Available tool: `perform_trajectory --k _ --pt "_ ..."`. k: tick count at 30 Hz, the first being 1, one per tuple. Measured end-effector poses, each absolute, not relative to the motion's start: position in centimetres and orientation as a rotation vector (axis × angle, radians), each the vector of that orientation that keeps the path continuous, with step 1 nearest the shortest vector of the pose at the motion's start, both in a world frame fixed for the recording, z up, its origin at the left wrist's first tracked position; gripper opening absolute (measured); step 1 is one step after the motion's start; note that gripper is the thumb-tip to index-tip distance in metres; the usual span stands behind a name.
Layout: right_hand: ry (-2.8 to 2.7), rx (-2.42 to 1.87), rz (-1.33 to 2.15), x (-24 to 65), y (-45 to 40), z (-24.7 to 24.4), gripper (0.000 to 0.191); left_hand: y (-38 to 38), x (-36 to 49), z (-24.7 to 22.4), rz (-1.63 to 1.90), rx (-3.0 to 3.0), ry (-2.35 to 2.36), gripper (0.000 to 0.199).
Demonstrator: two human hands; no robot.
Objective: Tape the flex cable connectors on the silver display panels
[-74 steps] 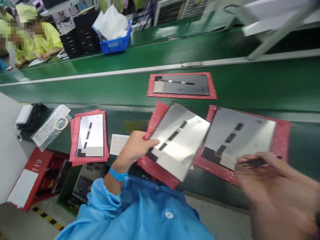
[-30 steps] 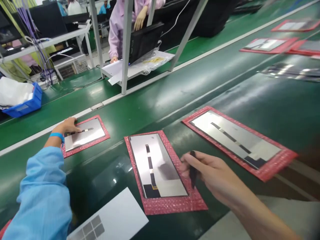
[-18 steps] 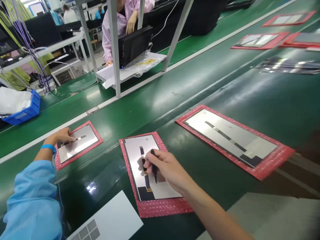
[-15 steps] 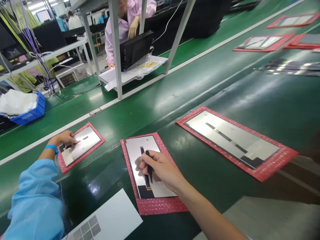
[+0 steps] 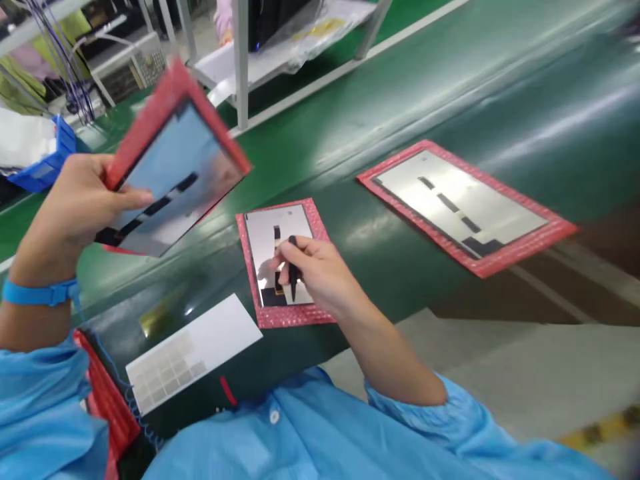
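Observation:
My left hand [image 5: 75, 207] grips a display panel [image 5: 175, 150] by its near left edge, thumb on the face with its dark strip. The panel is tilted up above the bench, with a red bubble-wrap sheet [image 5: 173, 83] behind it. My right hand [image 5: 325, 273] is closed around black tweezers [image 5: 293, 277], tips pointing down. These hover over or touch a second display panel [image 5: 260, 250], which lies flat on pink bubble wrap [image 5: 249, 293]; contact cannot be made out. My fingers cover part of its dark strip.
Further right, another display panel [image 5: 500, 207] lies on red bubble wrap. A white sheet with grey squares [image 5: 220, 333] is near my body. Red wrap [image 5: 105, 400] is by my left sleeve. Behind stand a blue bin [image 5: 65, 150] and a metal frame post [image 5: 241, 67].
My left hand has taken up the left panel with its wrap and raised it toward me. My right hand stays over the middle panel. The view has tilted down.

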State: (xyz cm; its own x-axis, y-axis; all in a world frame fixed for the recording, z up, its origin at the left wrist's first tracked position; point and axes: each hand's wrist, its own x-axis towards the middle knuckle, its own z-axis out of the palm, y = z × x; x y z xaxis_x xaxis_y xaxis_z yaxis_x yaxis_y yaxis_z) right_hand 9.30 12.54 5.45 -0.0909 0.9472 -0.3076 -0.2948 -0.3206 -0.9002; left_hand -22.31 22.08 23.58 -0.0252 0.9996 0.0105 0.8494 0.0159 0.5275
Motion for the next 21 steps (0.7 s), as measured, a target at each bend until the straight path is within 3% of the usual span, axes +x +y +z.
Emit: perform_trajectory --k 3,6,10,14,17,21 --pt "-0.786 -1.150 1.515 10.0 11.0 6.1 0.049 17.4 -16.2 21.1 1.084 1.526 1.511 0.032" --pt "-0.693 -1.172 1.408 11.7 9.7 6.1 0.057 14.2 -10.5 15.8 1.261 1.090 1.185 0.029" --pt "-0.714 -1.352 1.426 14.9 9.1 5.5 0.053 12.4 -5.5 8.6 1.204 0.677 1.102 0.043" --pt "-0.785 -1.461 1.432 17.5 9.7 4.3 0.045 13.3 -3.1 3.9 1.151 0.572 1.129 0.038" --pt "-0.788 -1.500 1.397 18.6 10.2 3.3 0.043 14.2 -2.6 2.7 1.098 0.605 1.135 0.028" --pt "-0.769 -1.487 1.431 19.5 9.6 3.8 0.040 13.9 -3.5 5.1 1.029 0.707 1.102 0.019"
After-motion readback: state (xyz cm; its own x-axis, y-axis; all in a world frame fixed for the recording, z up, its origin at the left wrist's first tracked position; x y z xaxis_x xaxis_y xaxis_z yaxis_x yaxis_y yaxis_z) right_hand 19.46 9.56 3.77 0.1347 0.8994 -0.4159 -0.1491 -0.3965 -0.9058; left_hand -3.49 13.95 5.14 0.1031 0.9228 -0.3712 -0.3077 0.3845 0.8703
